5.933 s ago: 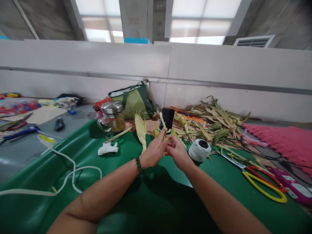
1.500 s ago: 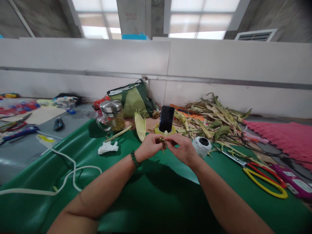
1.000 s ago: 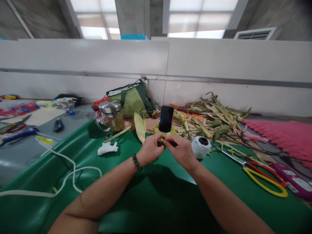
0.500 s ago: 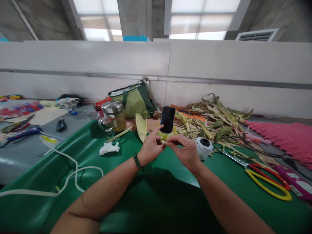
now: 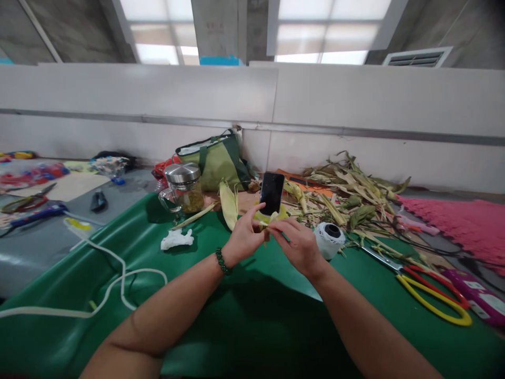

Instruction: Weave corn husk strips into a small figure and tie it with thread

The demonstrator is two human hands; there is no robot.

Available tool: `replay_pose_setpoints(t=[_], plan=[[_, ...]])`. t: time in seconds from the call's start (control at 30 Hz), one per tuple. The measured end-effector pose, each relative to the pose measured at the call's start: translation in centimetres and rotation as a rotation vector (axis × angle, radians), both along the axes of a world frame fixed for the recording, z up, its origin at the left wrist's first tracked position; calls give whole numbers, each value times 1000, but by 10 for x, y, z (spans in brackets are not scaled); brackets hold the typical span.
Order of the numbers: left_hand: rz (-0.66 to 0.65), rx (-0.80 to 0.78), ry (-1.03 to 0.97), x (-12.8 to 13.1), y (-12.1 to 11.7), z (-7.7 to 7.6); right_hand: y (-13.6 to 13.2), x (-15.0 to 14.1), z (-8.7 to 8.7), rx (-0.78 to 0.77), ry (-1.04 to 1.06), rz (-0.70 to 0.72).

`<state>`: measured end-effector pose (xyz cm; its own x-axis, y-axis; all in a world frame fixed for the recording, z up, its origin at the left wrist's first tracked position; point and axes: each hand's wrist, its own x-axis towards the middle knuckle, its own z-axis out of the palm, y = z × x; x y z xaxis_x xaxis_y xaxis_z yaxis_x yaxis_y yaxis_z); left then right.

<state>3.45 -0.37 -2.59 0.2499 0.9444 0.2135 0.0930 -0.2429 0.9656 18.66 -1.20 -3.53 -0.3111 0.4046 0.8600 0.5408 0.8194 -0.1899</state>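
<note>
The husk (image 5: 263, 224) is up between the two hands, over the green sheet (image 5: 276, 326) and on the near side of the phone (image 5: 272, 190). The left hand (image 5: 243, 239) pinches it low, index finger stretched out; the right hand (image 5: 300, 247) nips it between thumb and fingertips. It looks very light, thin and pliable, likely more papery than slippery, and apt to split lengthwise, so a gentle pinch at the gathered part should suit it better than the thin pale tip
</note>
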Motion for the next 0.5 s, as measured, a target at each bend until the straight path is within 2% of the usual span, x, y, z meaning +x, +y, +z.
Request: replay_pose_setpoints(t=[0.27, 0.5], plan=[[16, 18, -2, -3, 5, -3, 0, 3, 5, -66, -176, 43], [24, 79, 104, -2, 1, -3, 3, 6, 6, -175, -107, 58]])
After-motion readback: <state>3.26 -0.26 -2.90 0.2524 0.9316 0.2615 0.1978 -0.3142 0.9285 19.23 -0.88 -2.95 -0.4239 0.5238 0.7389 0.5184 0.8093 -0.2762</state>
